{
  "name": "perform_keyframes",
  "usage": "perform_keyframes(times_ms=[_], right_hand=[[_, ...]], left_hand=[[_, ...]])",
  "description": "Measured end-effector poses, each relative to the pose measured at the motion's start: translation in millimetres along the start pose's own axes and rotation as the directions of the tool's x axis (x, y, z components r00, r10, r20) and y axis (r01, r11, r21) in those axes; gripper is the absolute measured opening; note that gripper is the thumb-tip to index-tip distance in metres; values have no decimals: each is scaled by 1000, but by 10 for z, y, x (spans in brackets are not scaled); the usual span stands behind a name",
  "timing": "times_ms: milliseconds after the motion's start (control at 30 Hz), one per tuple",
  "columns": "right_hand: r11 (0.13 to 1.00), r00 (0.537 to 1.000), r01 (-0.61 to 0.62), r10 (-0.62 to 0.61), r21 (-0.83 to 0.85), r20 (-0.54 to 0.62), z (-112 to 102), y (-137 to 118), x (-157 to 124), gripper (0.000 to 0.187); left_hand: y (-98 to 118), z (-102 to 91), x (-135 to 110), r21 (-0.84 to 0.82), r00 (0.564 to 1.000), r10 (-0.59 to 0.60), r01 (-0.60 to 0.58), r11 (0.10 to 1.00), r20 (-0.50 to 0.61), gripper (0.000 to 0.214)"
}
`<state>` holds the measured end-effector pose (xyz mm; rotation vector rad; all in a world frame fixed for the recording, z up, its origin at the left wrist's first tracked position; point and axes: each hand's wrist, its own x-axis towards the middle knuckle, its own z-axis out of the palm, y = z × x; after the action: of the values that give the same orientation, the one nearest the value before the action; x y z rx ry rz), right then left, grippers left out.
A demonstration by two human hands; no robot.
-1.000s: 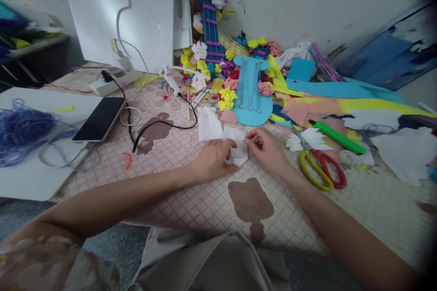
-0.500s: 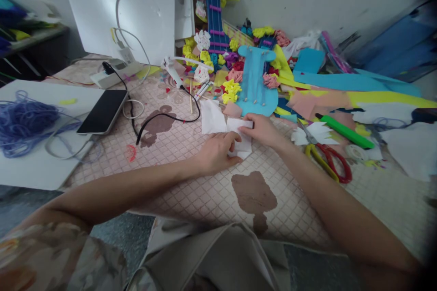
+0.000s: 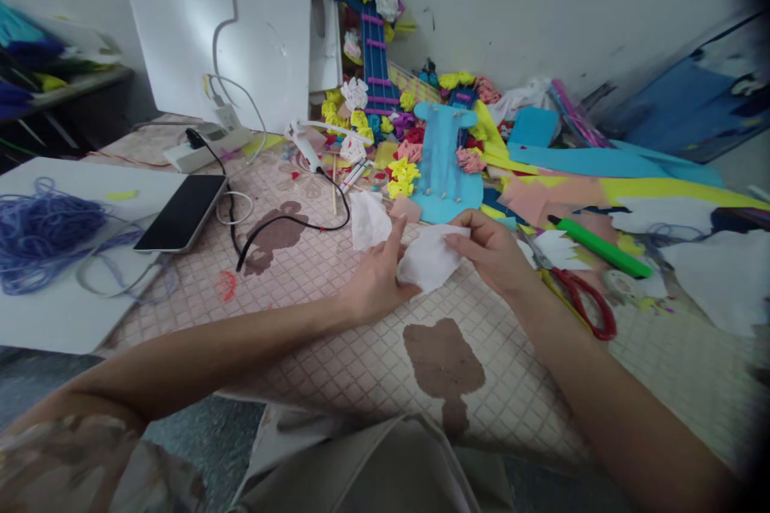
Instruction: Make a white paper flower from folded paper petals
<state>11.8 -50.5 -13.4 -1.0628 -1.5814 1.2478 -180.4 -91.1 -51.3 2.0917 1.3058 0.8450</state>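
A piece of white crepe paper (image 3: 431, 260) lies between my hands over the patterned tablecloth. My right hand (image 3: 490, 248) is closed in a pinch on its upper right corner, thumb on top. My left hand (image 3: 378, 276) is open at the left edge, index finger stretched upward and thumb spread along the lower edge of the paper. Another white paper piece (image 3: 368, 220) lies just beyond my left hand. Behind the hands is a light blue guitar-body shape (image 3: 448, 164) with strings stretched across it.
Scissors (image 3: 581, 292) and a green cutter (image 3: 601, 247) lie right of my right arm. On the left are a phone (image 3: 184, 212), purple yarn (image 3: 48, 232) and a black cable (image 3: 289, 224) from a glue gun (image 3: 305, 146). A flower-decorated dark blue guitar (image 3: 377, 56) leans at the back.
The white paper now lies spread wider between the hands. My left fingers have opened and come off its top; my right hand has shifted right and nearer. The view has tilted up slightly.
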Motion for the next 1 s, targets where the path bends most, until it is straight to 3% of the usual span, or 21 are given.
perform_keyframes(times_ms=[167,233,333,400,467,533,600,667,767,867,967,1000], right_hand=[[997,997,37,-41,-65,-65,-83,14,-61,26],[997,999,14,-17,-75,-41,-128,17,-115,33],[994,989,-85,92,-62,116,-174,6,-210,57],[989,960,-138,145,-43,239,-189,-3,-254,69],[986,934,-158,166,-52,318,-204,-3,-272,63],[980,918,-159,190,-117,347,-225,14,-266,40],[966,911,-158,223,-206,347,-251,41,-252,24],[955,912,-152,235,-256,337,-272,68,-243,23],[961,908,-118,206,-250,364,-272,97,-245,30],[967,920,-84,169,-242,355,-242,133,-252,29],[949,965,-54,130,-311,229,-203,190,-253,20],[940,978,-40,107,-339,181,-186,206,-255,18]], left_hand=[[9,-154,74,-205,995,-25,44,978,97,65],[-26,-233,152,-294,990,-24,65,954,142,55],[-90,-368,307,-413,972,-37,132,901,230,44],[-120,-467,425,-421,937,-9,166,892,349,48],[-137,-561,552,-401,881,82,127,907,466,50],[-149,-636,684,-328,832,133,61,943,538,51],[-168,-683,810,-234,816,157,-28,972,556,52],[-205,-700,915,-145,803,182,-119,982,568,52],[-286,-691,1007,-96,821,200,-176,980,535,51],[-330,-680,1000,-90,873,197,-176,980,446,55],[-253,-660,868,17,958,223,-230,973,182,57],[-201,-637,793,79,959,262,-271,959,109,54]])
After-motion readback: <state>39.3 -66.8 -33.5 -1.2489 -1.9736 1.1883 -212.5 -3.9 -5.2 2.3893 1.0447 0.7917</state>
